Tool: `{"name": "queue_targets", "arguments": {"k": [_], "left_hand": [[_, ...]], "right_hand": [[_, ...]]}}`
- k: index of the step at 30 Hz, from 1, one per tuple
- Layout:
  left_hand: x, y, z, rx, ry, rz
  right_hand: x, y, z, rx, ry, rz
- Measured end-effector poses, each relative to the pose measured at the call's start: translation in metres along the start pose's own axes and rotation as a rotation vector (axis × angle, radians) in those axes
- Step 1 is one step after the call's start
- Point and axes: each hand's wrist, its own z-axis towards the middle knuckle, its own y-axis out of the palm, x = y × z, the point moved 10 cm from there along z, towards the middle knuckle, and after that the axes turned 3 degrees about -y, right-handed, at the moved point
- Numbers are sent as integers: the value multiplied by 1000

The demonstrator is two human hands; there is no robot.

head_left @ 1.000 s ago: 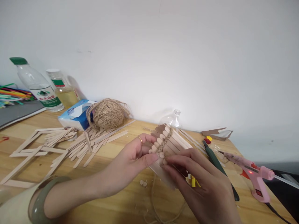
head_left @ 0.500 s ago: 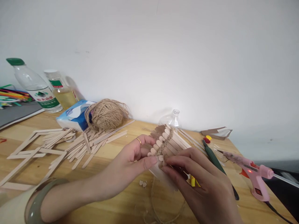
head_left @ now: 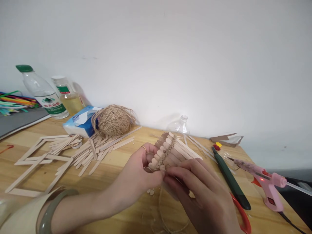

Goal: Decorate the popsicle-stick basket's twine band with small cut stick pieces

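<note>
A piece made of wooden craft sticks (head_left: 176, 151) set side by side, with braided twine across it near the rounded ends, is held above the table. My left hand (head_left: 138, 172) grips its left side, fingers behind and thumb in front. My right hand (head_left: 204, 191) is closed at its lower edge, with thumb and fingertips pinched near my left thumb. What the right fingertips pinch is partly hidden. A loop of twine (head_left: 160, 208) hangs below the hands.
Loose craft sticks (head_left: 97, 152), a twine ball (head_left: 114, 120), a tissue pack (head_left: 81, 122) and bottles (head_left: 52, 104) are on the left. Rightward lie a green-handled tool (head_left: 230, 178), red scissor handle (head_left: 243, 214) and pink glue gun (head_left: 268, 185). A clear bottle piece (head_left: 184, 125) stands behind.
The stick piece and both hands have shifted slightly left and tilted. A red handle now shows beside my right hand, and the camera view has moved a little.
</note>
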Motion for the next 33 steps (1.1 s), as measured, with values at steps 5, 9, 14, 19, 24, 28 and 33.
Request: {"name": "queue_targets", "arguments": {"k": [5,9,14,19,24,28,33], "left_hand": [[-2,0,0,4,-12,-37],[-1,0,0,20,-18,-56],[3,3,1,-46,-5,-53],[1,6,0,-109,-25,-100],[1,5,-1,-94,-22,-93],[0,5,0,-102,-27,-86],[-1,7,0,-146,-22,-81]], "right_hand": [[0,-3,2,17,-4,-34],[-4,-7,3,39,-46,-55],[-6,-9,2,14,-83,-79],[-6,-12,2,-16,-95,-75],[2,-11,3,-63,-28,15],[5,-8,3,-88,-8,52],[7,-10,1,-50,24,56]]}}
